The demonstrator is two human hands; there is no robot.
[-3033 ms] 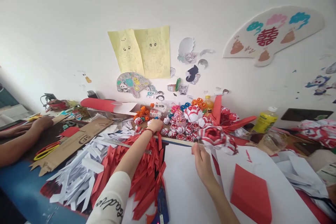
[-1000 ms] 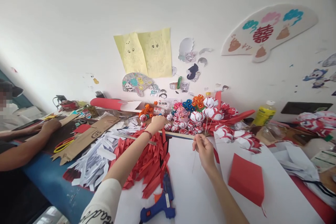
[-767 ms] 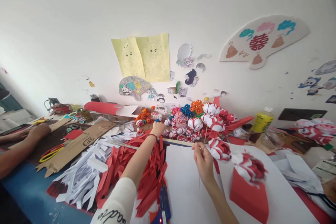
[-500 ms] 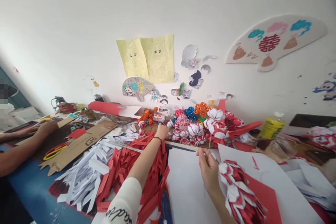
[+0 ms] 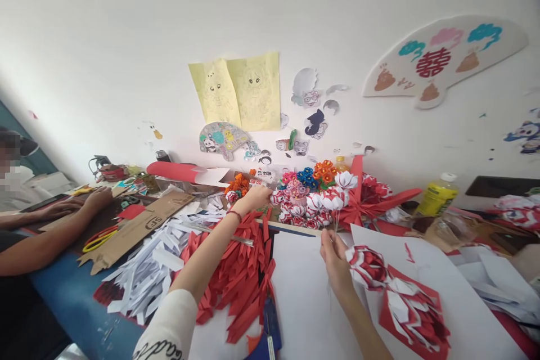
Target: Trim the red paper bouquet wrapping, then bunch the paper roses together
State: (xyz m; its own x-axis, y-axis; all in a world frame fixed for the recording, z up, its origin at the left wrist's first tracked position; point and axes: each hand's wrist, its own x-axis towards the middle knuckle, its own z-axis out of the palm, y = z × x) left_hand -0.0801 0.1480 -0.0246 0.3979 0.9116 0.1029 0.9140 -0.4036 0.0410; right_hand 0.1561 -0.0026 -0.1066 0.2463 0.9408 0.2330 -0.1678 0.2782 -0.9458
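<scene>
Large red-and-white folded-paper blooms (image 5: pixel 368 267), centre right, thin wire stems (image 5: pixel 336 220) pinched in right hand's (image 5: pixel 336 261) drawn-in fingers, some heads drooping over red paper (image 5: pixel 385 316), likely to twist or slip should grip slacken; left hand (image 5: pixel 255 198) curled beside far small red-and-white paper flowers (image 5: pixel 297 211), hold unclear.

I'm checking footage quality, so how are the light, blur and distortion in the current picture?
Head view: soft, diffuse light on the wall, darkened top-right corner; head view: apparent wide-angle stretch towards the side edges; head view: blocky pixelation at far left; head view: thin stems in the right hand look faint, hard to count.
</scene>
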